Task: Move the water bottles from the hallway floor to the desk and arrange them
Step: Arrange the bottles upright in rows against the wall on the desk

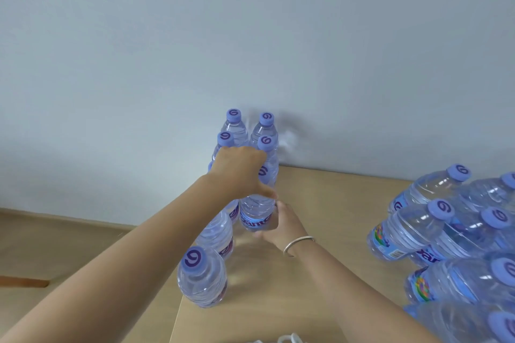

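Observation:
Several clear water bottles with purple caps stand in two rows on the wooden desk (320,281), running from the wall toward me. The nearest one (202,278) stands at the desk's left edge. My right hand (281,224) grips the lower body of a bottle (256,217) in the right row. My left hand (239,172) reaches over from the left and holds the same bottle's shoulder, thumb across its front. Its fingers are hidden behind the bottles.
A bunch of larger water bottles (446,234) lies tilted on the desk's right side. The pale wall (250,36) stands right behind the rows. Wooden floor (55,245) shows left of the desk edge. A white object (287,339) peeks in at the bottom.

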`<state>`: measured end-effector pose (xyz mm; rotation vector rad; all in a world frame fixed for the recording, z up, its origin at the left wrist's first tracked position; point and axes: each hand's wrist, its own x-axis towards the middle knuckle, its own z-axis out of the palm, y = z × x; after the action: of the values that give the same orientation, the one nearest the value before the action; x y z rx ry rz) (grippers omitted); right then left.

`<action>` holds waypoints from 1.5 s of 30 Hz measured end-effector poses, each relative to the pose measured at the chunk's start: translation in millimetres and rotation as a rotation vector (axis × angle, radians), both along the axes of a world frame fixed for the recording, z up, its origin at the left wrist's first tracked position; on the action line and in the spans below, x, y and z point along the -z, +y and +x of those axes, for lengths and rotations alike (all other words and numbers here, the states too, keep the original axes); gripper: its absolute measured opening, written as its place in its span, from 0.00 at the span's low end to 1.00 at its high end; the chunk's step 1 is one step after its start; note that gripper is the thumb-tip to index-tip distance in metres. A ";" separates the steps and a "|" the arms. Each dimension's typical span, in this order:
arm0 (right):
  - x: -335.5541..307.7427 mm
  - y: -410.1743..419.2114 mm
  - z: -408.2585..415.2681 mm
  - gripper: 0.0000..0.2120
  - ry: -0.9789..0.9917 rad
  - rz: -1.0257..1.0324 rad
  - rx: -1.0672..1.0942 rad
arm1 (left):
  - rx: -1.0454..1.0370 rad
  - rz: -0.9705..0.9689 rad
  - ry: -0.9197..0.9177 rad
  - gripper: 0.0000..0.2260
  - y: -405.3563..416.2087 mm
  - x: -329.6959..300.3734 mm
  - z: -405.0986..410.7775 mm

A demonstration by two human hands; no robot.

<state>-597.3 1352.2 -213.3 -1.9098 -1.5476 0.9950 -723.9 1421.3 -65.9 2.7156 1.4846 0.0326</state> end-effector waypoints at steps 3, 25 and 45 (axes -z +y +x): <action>4.8 -25.0 14.3 0.35 -0.003 -0.018 0.027 | 0.050 0.117 0.040 0.26 -8.9 -13.3 16.5; -6.5 -140.1 93.2 0.13 0.115 -0.001 0.525 | 0.071 -0.625 -0.510 0.29 -100.9 62.1 241.3; -29.8 -130.3 61.9 0.35 0.598 0.079 0.179 | 0.359 -1.141 -0.535 0.16 -47.7 -18.2 73.1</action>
<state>-535.4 1222.0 -183.6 -1.4738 -1.0348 1.2530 -650.8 1373.6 -47.7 1.7598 0.5404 -0.0735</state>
